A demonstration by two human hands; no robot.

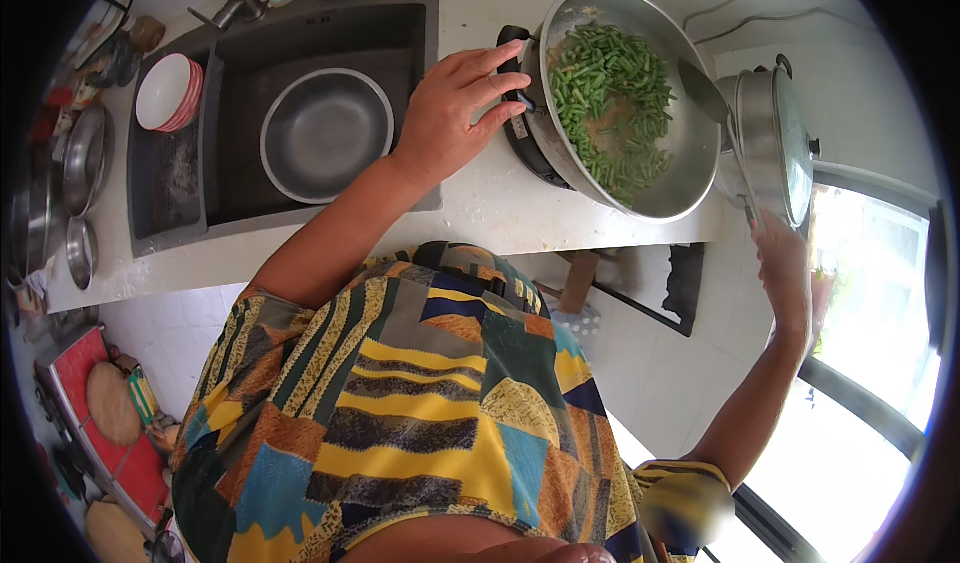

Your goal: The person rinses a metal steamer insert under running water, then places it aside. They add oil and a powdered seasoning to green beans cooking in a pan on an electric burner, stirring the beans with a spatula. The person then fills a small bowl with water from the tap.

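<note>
A large metal wok (694, 180) with chopped green beans (611, 75) in it sits on a black stove (536, 154). My left hand (465, 101) is at the wok's black side handle (511, 34), fingers spread over it and tips just short of the rim. Part of that handle is hidden under the fingers. On the other side, my right hand (780, 263) grips the long handle of a metal spatula (705, 91). Its blade rests against the wok's right inner wall, apart from most of the beans. Some liquid shows between the beans at the bottom.
A lidded steel pot (765, 143) stands right beside the wok. To the left, a dark sink (240, 210) holds a round metal pan (328, 135) and stacked bowls (166, 91), under a faucet (240, 0). Metal basins (86, 158) line the counter's left end. A bright window (870, 263) is at right.
</note>
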